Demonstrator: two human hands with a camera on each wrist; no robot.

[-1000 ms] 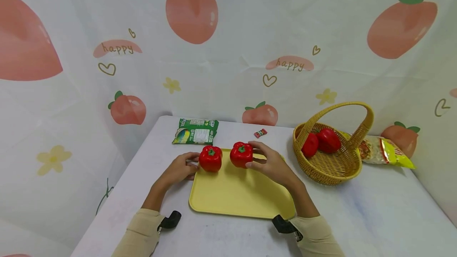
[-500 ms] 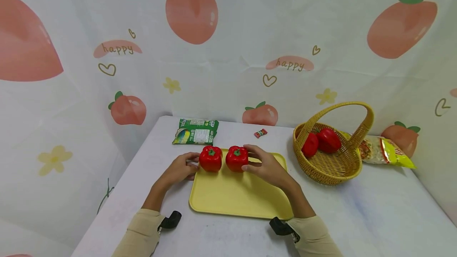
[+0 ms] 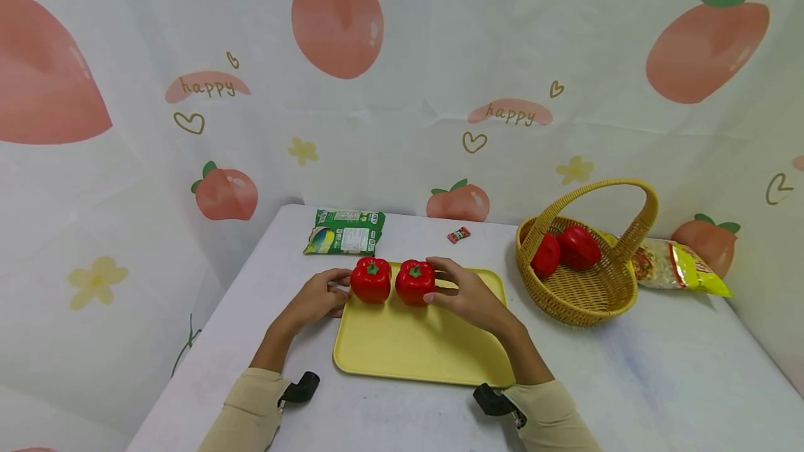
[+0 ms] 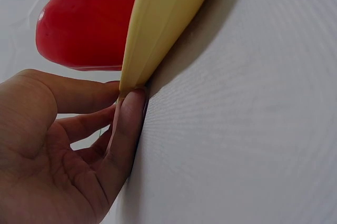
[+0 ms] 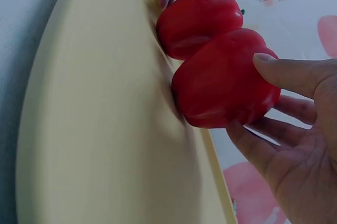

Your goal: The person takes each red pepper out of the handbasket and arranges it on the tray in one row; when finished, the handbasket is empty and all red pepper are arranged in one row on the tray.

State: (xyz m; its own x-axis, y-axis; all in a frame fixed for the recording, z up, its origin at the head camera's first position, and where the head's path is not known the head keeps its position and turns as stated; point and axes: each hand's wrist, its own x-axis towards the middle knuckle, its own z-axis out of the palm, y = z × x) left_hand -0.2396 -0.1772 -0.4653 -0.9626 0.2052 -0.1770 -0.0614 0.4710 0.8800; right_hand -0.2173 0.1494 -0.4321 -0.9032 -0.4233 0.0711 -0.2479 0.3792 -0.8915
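Observation:
Two glossy red bell peppers with green stems are side by side at the far left of a yellow tray (image 3: 421,347). The left bell pepper (image 3: 370,280) stands on the tray near its left rim. Beside it, my right hand (image 3: 472,298) holds the other bell pepper (image 5: 224,82) from the right, thumb on one side and fingers on the other. Whether this pepper fully rests on the tray cannot be told. My left hand (image 3: 317,296) is at the tray's left rim; in the left wrist view its fingertips (image 4: 134,103) pinch the rim, below the left pepper.
A wicker basket (image 3: 581,291) with red peppers inside stands at the right. Behind it lies a yellow and clear packet (image 3: 678,267). A green packet (image 3: 345,231) and a small red wrapped sweet (image 3: 458,234) lie behind the tray, before a printed cloth wall.
My right hand has moved left and slightly toward me with its bell pepper, closing most of the gap to the other pepper. The left hand has stayed in place.

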